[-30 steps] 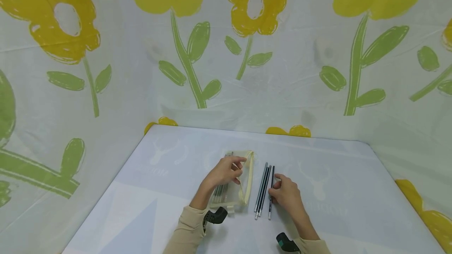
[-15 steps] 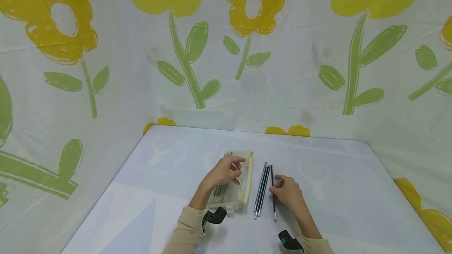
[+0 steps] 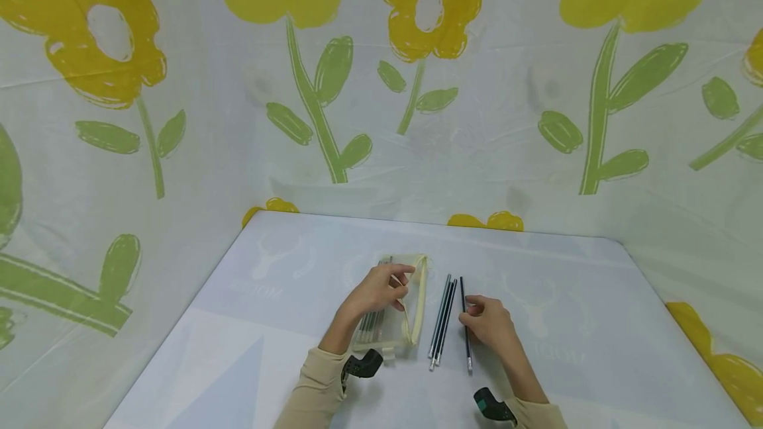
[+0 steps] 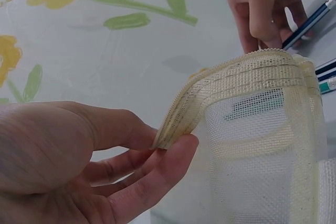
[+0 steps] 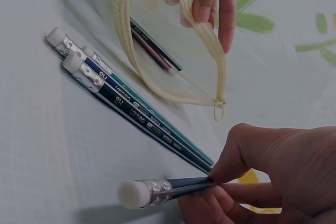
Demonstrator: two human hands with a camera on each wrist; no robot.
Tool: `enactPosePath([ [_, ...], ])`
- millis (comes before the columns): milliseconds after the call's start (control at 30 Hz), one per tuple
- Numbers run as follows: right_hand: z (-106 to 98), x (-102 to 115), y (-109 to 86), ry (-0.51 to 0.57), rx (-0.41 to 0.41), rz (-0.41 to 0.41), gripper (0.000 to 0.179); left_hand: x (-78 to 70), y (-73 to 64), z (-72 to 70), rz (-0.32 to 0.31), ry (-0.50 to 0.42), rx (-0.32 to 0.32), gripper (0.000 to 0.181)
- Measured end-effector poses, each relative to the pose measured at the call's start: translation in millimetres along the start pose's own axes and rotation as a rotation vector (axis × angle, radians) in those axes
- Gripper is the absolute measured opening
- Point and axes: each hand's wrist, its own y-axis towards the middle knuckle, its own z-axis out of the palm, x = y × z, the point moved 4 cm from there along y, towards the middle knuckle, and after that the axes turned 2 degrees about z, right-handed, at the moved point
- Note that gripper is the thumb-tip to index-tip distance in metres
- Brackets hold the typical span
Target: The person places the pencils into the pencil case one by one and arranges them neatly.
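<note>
Cream mesh pencil pouch (image 4: pixel 252 174) lies on the table, its zipped mouth held apart. My left hand (image 3: pixel 374 288) pinches one zip edge between thumb and fingers, clear in the left wrist view. My right hand (image 3: pixel 489 324) pinches a dark pencil (image 5: pixel 181 188) with a white eraser, thumb against fingers. That pencil points away from me, its eraser end towards me. Between pouch and right hand lies a small group of dark and green pencils (image 5: pixel 142 114), erasers towards me. Through the mesh, several pencils (image 3: pixel 369 328) show inside the pouch; part of them is behind my left hand.
The pale table (image 3: pixel 572 336) has a faint printed pattern. Behind and at the left hangs a white sheet (image 3: pixel 495 118) with yellow flowers. Black wrist cameras (image 3: pixel 365 364) sit on both forearms, close above the tabletop.
My right hand has moved slightly right with the pencil, widening the gap to the loose pencils. The pencil's eraser end has swung right. My left hand stays at the pouch.
</note>
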Motion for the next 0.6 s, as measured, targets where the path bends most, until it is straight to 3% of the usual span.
enactPosePath([
  [600,-0.4,-0.8,0.9,0.071,0.014,0.011,0.049,1.3,0.4,-0.5,0.006,0.001,0.000,0.043],
])
